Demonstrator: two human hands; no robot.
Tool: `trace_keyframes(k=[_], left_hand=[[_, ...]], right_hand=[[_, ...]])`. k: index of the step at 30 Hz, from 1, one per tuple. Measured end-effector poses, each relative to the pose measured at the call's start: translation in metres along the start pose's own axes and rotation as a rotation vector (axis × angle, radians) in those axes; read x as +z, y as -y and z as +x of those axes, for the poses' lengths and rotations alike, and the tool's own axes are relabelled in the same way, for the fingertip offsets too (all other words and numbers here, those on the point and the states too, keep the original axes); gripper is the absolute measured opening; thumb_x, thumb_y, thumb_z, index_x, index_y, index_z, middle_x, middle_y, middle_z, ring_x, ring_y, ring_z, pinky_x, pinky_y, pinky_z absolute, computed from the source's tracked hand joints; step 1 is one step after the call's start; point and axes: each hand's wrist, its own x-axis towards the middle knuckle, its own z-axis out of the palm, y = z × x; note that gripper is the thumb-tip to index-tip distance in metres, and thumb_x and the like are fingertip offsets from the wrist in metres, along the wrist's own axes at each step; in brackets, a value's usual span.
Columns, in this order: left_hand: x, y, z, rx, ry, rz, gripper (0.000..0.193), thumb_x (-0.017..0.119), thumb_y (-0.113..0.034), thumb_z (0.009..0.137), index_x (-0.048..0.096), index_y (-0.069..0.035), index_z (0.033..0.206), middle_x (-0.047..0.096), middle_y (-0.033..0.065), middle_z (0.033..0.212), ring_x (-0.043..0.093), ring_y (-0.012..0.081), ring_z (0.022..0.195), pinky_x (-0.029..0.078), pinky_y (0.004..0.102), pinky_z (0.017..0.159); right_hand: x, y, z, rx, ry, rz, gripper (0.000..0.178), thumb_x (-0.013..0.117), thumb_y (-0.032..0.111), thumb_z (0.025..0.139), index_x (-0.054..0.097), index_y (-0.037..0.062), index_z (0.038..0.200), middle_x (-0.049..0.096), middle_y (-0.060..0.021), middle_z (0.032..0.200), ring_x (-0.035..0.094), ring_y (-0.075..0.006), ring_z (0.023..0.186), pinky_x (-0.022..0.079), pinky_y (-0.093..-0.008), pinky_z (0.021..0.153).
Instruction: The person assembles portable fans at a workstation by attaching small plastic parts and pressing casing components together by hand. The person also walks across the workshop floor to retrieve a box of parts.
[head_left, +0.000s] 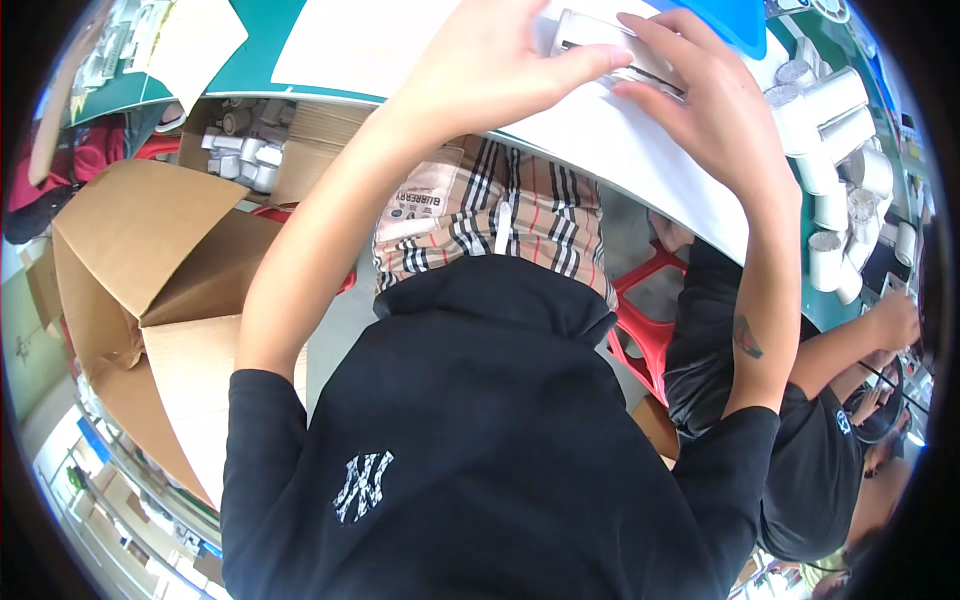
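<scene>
A small white plastic housing [590, 27] with dark slots along it lies at the top edge of the view, above the white sheet [620, 140] on the table. My left hand [515, 60] reaches it from the left, the thumb pressed across its face; the other fingers are partly cut off by the frame. My right hand [705, 85] grips its right end between thumb and bent fingers. What lies under the housing is hidden.
White cylindrical parts [835, 150] are piled on the table's right side. A blue tray [725, 22] stands beyond my right hand. An open cardboard box [165, 250] is at my left, and another box holds white parts [245, 160]. A co-worker's arm [850, 340] is at right.
</scene>
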Motion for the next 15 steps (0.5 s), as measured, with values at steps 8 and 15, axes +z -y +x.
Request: trace_keyframes(k=[8, 15], left_hand=[[0.037, 0.026, -0.004, 0.153, 0.051, 0.163, 0.045, 0.062, -0.019, 0.087, 0.053, 0.008, 0.122, 0.057, 0.0254, 0.117, 0.051, 0.0398, 0.113, 0.040, 0.0436, 0.099], [0.044, 0.015, -0.008, 0.193, 0.025, 0.419, 0.043, 0.057, -0.022, 0.089, 0.053, 0.009, 0.119, 0.058, 0.0231, 0.116, 0.051, 0.0369, 0.114, 0.038, 0.0426, 0.099]], right_hand=[[0.007, -0.027, -0.020, -0.167, -0.188, -0.064, 0.039, 0.067, 0.026, 0.085, 0.063, 0.0072, 0.119, 0.063, -0.0131, 0.108, 0.059, -0.0323, 0.099, 0.047, -0.0398, 0.087], [0.004, -0.026, -0.023, -0.210, -0.154, -0.072, 0.041, 0.066, 0.020, 0.085, 0.061, 0.0087, 0.124, 0.062, -0.0133, 0.115, 0.057, -0.0315, 0.105, 0.045, -0.0372, 0.091]])
